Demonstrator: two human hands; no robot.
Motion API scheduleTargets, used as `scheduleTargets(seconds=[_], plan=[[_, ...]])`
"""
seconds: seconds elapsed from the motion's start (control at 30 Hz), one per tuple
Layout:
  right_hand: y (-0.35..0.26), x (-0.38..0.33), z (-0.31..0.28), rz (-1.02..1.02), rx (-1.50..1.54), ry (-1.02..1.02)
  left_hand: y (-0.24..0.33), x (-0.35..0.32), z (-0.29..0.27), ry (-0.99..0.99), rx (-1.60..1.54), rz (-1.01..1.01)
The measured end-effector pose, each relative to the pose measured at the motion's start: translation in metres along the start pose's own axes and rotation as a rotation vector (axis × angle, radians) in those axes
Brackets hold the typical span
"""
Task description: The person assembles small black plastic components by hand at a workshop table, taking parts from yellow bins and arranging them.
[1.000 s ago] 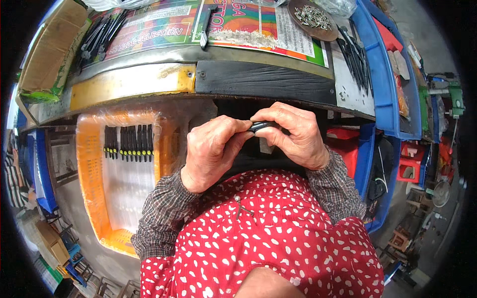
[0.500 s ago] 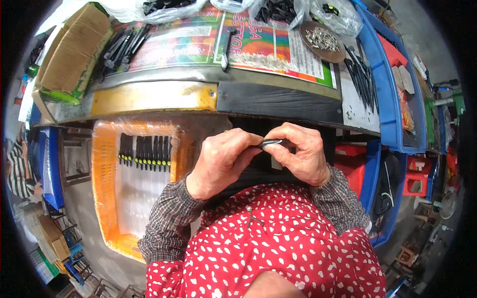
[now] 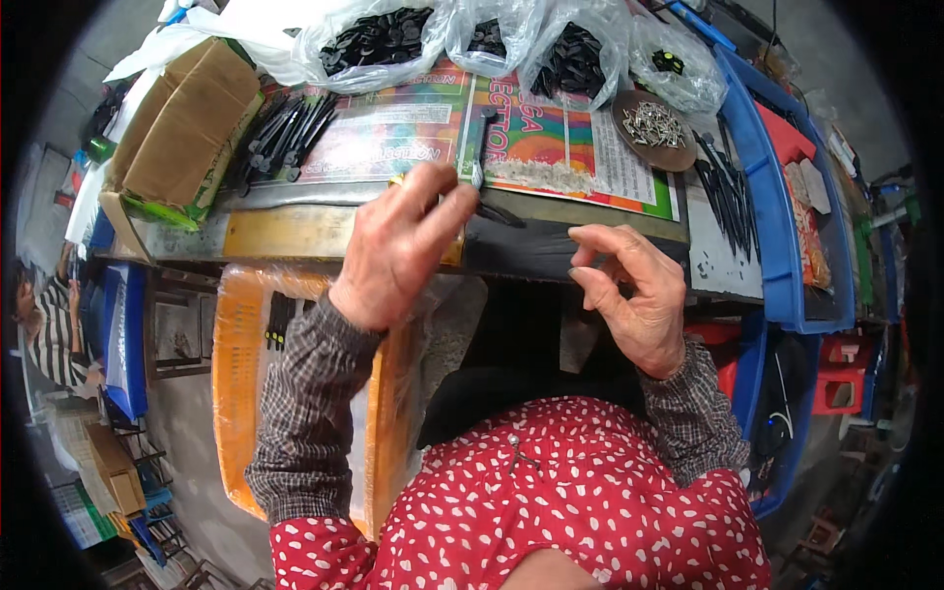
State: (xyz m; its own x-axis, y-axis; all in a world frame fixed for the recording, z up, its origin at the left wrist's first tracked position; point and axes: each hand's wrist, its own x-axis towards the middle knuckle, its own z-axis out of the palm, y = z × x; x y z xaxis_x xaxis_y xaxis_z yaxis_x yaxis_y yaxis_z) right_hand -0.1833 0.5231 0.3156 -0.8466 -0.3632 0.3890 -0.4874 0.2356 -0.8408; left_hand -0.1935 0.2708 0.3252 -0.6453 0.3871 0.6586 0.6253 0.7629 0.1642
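Note:
My left hand (image 3: 405, 244) is raised at the bench edge, its thumb and fingers closed. A short, dark, slightly curved plastic piece (image 3: 501, 214), smeared by motion, juts from its fingertips. Just beyond lies a slim black stick (image 3: 488, 123) with a pale tip, on the colourful printed sheet (image 3: 393, 116). To the right, my right hand (image 3: 634, 290) hovers in front of the bench edge, index finger and thumb curled into a pinch. Whatever they hold, if anything, is too small to make out. Several black pieces with yellow-green dots (image 3: 277, 323) lie in the orange basket (image 3: 236, 393), partly hidden by my left sleeve.
Plastic bags of black parts (image 3: 379, 44) line the back. A brown dish (image 3: 654, 133) holds small metal pieces. Black sticks lie beside the cardboard box (image 3: 182, 128) and near the blue tray (image 3: 777, 216). A person in stripes (image 3: 59, 329) is at far left.
My hands, together on a small dark piece before, have parted. The left has moved forward to the bench edge with a dark piece; the right has moved slightly right. The view has shifted.

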Motion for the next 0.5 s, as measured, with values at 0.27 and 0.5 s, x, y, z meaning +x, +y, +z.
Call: scheduleTargets(seconds=[0.27,0.5], plan=[[0.000,0.001,-0.003,0.036,-0.065,-0.016,-0.054,0.024,0.017,-0.270,0.047,0.050],[0.001,0.005,-0.003,0.010,-0.110,-0.086,-0.069,0.022,0.021,-0.265,0.032,0.026]])
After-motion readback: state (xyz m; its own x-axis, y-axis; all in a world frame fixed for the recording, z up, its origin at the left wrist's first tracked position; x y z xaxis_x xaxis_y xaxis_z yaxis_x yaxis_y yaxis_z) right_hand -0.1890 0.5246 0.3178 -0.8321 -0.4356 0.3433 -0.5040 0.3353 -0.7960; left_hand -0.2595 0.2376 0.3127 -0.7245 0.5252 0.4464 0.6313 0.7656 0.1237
